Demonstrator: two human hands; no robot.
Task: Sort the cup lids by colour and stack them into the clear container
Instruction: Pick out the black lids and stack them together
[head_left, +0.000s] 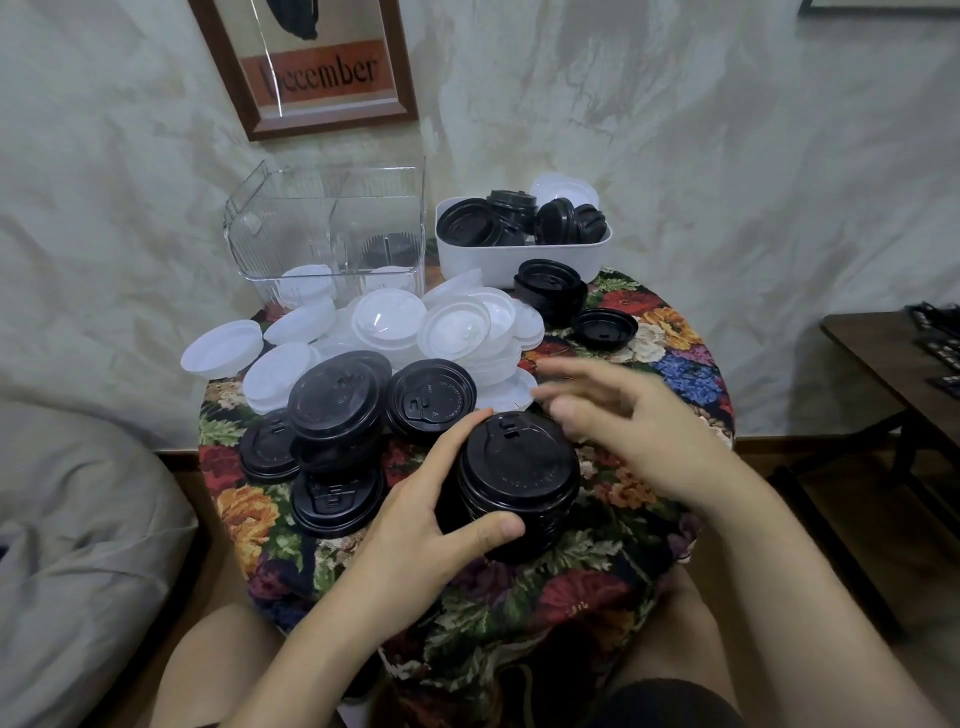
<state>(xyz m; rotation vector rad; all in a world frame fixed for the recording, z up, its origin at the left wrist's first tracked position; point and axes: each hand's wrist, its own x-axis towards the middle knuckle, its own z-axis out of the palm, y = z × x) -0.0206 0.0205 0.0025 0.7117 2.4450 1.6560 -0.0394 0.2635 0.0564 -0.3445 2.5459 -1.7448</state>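
My left hand (431, 514) grips a stack of black lids (519, 478) at the front of the round table, thumb and fingers curled round its side. Just right of the stack, my right hand (613, 415) hovers above the table with blurred, spread fingers that hold nothing. Loose black lids (337, 405) lie to the left of the stack. Behind them lies a heap of white lids (415, 327). The clear container (332, 228) stands at the back left, with a few white lids and a black one showing through its walls.
A white tub (524, 254) with several black lids and a white one stands at the back right. Two black lid piles (550, 288) lie in front of it. A floral cloth (675, 364) covers the table. A dark wooden table (893, 364) is at the right, bedding at the left.
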